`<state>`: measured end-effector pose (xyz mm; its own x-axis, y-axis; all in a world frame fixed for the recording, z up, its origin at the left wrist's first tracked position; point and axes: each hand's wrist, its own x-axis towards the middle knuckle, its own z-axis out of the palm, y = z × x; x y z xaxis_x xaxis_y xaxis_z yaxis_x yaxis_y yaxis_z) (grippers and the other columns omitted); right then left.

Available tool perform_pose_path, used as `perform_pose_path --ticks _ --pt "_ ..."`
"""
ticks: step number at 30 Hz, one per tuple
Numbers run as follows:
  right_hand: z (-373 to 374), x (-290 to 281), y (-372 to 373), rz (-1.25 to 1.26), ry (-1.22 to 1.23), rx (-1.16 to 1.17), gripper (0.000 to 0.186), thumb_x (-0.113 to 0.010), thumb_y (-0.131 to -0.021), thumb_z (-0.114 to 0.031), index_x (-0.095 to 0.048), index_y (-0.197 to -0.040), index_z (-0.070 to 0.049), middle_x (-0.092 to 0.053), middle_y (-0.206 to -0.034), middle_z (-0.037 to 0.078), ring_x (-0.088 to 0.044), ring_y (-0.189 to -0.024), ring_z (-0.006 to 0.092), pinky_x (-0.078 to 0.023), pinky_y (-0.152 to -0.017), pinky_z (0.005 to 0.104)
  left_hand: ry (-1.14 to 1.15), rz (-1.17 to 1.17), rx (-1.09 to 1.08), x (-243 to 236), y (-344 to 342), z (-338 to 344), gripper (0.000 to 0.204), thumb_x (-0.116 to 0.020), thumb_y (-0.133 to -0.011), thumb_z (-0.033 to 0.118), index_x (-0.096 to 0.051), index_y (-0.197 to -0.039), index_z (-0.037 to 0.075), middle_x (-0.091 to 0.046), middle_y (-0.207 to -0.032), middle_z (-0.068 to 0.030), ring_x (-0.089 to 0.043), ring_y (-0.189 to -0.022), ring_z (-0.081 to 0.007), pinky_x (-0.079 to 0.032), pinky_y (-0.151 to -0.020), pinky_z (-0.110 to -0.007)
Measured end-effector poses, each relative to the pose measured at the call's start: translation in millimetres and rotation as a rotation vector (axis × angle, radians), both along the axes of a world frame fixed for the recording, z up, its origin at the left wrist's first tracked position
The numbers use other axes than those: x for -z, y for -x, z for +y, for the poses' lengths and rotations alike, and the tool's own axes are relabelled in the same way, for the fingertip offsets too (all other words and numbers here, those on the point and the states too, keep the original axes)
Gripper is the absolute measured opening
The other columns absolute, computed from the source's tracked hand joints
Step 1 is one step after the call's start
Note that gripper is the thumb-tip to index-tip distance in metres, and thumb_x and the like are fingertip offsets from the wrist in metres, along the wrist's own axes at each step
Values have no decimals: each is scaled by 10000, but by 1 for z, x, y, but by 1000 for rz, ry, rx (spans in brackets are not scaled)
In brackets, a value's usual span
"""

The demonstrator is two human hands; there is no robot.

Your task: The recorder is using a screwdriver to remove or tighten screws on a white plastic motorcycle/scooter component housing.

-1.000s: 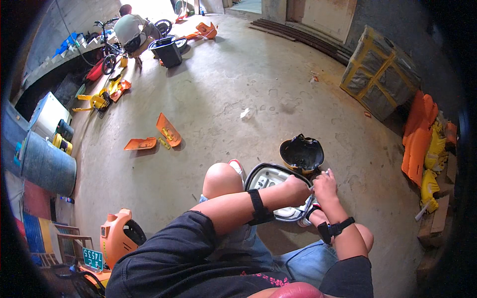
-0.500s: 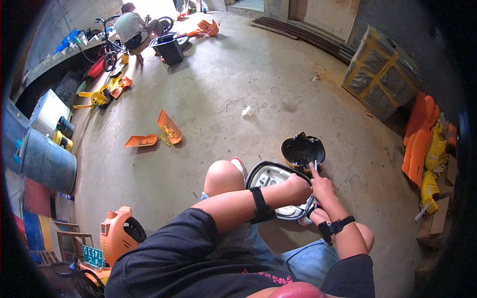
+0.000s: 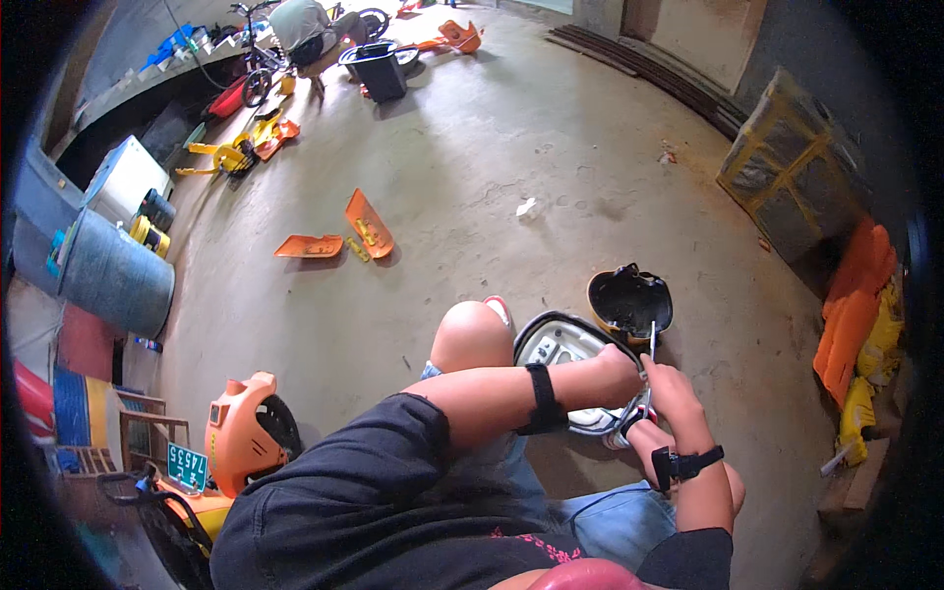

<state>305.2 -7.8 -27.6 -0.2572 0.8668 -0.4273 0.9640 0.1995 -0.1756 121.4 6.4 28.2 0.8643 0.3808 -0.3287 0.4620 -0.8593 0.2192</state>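
Concrete floor (image 3: 472,147): Grey, worn and stained, it stretches across the room.
Wall (image 3: 806,44): Dull grey, it rises at upper right into shadow.
Door (image 3: 698,34): A pale panel sits in a darker frame.
Wooden frame (image 3: 147,418): Slatted furniture stands at lower left.
Light: Brightness spills from the top, glazing the concrete; the corners stay dim.

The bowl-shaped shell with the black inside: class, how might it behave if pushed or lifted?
The bowl-shaped shell may rock or tip when pushed, as its outer wall looks rounded. It is probably stiff, since its rim stands open unsupported. It could be light for its size, being largely hollow.
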Motion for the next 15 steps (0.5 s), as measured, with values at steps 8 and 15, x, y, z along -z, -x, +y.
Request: perform_pose_path --ticks 8,15 --pt "2 2 4 -78 -394 -103 218 -534 -820 -131 -657 -997 -163 -612 -1011 77 -544 -1049 247 -422 -838 411 11 136 84 8 -9 4 362 -552 -866 289 -584 -1135 49 -679 -989 -72 -668 -891 -239 -512 -715 -448" --pt "16 4 3 76 -575 -337 132 -577 -763 -150 -693 -821 -120 -501 -1334 75 -339 -1333 267 -289 -1079 437 -13 96 58 9 -7 4 353 -570 -838 302 -601 -1098 66 -692 -883 -81 -681 -801 -263 -512 -676 -425"
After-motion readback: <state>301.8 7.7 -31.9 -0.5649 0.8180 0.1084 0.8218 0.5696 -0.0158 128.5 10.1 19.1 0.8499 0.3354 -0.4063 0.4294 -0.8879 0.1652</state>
